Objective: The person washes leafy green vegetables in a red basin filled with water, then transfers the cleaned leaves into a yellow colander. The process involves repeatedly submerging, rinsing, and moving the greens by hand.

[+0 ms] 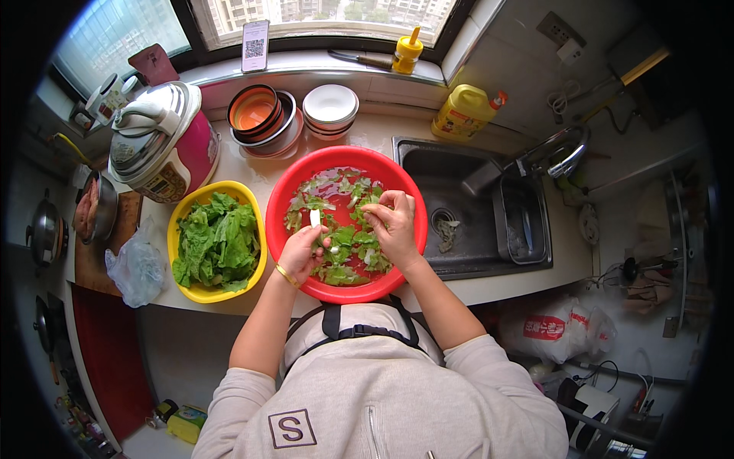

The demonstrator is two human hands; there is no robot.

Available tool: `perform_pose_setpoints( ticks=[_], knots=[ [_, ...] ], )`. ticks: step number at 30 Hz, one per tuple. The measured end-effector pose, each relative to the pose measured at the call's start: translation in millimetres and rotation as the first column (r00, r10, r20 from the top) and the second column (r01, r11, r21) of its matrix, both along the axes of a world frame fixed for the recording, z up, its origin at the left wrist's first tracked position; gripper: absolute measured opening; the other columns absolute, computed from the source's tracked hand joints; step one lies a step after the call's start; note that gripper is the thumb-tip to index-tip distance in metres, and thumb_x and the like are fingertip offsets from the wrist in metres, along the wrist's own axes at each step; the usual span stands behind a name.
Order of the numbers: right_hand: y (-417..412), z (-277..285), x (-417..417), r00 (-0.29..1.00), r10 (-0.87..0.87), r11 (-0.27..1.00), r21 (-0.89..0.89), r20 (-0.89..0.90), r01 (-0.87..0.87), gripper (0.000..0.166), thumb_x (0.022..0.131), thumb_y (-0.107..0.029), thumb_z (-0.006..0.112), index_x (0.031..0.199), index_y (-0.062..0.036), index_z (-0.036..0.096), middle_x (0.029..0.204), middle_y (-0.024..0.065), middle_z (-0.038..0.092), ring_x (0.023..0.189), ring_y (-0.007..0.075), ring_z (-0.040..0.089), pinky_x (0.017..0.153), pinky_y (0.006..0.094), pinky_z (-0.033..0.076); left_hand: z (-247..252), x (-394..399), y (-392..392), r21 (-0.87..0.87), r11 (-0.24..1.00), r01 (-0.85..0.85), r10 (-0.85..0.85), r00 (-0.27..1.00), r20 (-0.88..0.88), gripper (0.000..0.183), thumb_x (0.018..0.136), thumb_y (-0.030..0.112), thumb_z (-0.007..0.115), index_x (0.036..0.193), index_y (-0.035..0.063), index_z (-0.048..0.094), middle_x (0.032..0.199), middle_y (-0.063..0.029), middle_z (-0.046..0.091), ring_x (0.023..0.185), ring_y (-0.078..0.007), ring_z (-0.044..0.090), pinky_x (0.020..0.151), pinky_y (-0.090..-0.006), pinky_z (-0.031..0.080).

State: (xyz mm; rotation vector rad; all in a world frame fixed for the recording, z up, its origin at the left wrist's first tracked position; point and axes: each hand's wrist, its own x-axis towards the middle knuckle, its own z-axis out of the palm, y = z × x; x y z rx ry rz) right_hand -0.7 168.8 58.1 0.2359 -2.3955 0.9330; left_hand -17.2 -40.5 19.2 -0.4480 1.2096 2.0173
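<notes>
A large red plastic basin [347,156] stands on the counter in front of me, with water and torn green leaves [344,235] in it. Over its left part my left hand [301,252] is closed on a leafy vegetable piece whose white stalk end [315,217] sticks up past the thumb. My right hand [394,226] is above the basin's right part, thumb and fingertips pinched together at a bit of green leaf. To the left, a yellow plastic basin [261,252] holds a heap of larger green leaves [217,241].
Right of the red basin is a steel sink [476,229] with scraps by its drain. Stacked bowls [255,112] and white bowls [330,104] stand behind. An electric pressure cooker [166,143] and a plastic bag [137,267] are at the left; a knife [360,59] lies on the windowsill.
</notes>
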Motion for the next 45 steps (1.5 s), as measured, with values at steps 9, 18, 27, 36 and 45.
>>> perform_pose_setpoints(
  ticks=[9, 18, 27, 36, 45],
  knots=[
    [-43.4, -8.3, 22.5, 0.934, 0.348, 0.934, 0.124, -0.083, -0.336, 0.023, 0.071, -0.010, 0.059, 0.093, -0.0111, 0.066, 0.084, 0.0059, 0.054, 0.080, 0.0224, 0.056, 0.071, 0.0355, 0.047, 36.3, 10.7, 25.9, 0.405, 0.911, -0.080, -0.040, 0.960, 0.278, 0.034, 0.096, 0.039, 0.044, 0.102, 0.0080, 0.057, 0.091, -0.0050, 0.061, 0.080, -0.0164, 0.059, 0.071, -0.0262, 0.049],
    [-36.1, -7.3, 29.9, 0.908, 0.413, 0.907, 0.056, 0.072, -0.417, 0.018, 0.071, -0.004, 0.064, 0.087, -0.0112, 0.065, 0.098, 0.0023, 0.061, 0.107, 0.0214, 0.054, 0.090, 0.0389, 0.038, -6.6, 1.0, -6.8, 0.228, 0.957, -0.180, 0.194, 0.980, -0.042, 0.011, 0.094, 0.020, 0.051, 0.099, 0.0117, 0.056, 0.083, 0.0002, 0.060, 0.077, -0.0112, 0.059, 0.066, -0.0282, 0.052],
    [-22.0, -50.0, 2.7, 0.884, 0.300, 0.953, -0.152, 0.360, -0.261, 0.012, 0.078, -0.004, 0.058, 0.088, -0.0035, 0.066, 0.086, 0.0106, 0.063, 0.085, 0.0287, 0.058, 0.077, 0.0373, 0.047, -15.4, -8.1, -43.8, 0.283, 0.899, -0.334, 0.388, 0.907, -0.163, 0.014, 0.096, 0.022, 0.047, 0.107, 0.0142, 0.053, 0.082, 0.0029, 0.055, 0.098, -0.0158, 0.056, 0.083, -0.0401, 0.050],
    [-51.6, -107.4, 6.7, 0.793, 0.160, 0.857, 0.316, 0.587, -0.407, 0.011, 0.070, -0.008, 0.058, 0.078, -0.0077, 0.066, 0.079, 0.0077, 0.062, 0.085, 0.0279, 0.060, 0.072, 0.0396, 0.048, -27.1, 0.0, -37.8, 0.330, 0.900, -0.285, 0.345, 0.928, -0.140, 0.016, 0.097, 0.023, 0.046, 0.109, 0.0152, 0.053, 0.085, 0.0024, 0.056, 0.097, -0.0168, 0.058, 0.085, -0.0433, 0.049],
    [-20.0, -57.1, -8.9, 0.519, 0.563, 0.529, -0.763, 0.643, 0.372, 0.015, 0.085, -0.016, 0.066, 0.087, -0.0024, 0.058, 0.069, 0.0052, 0.063, 0.049, 0.0066, 0.051, 0.044, 0.0191, 0.038, -18.1, 8.1, -19.8, 0.304, 0.882, -0.361, 0.380, 0.925, -0.007, 0.020, 0.091, 0.018, 0.058, 0.110, 0.0141, 0.054, 0.079, 0.0046, 0.057, 0.081, -0.0114, 0.060, 0.072, -0.0349, 0.051]
  ],
)
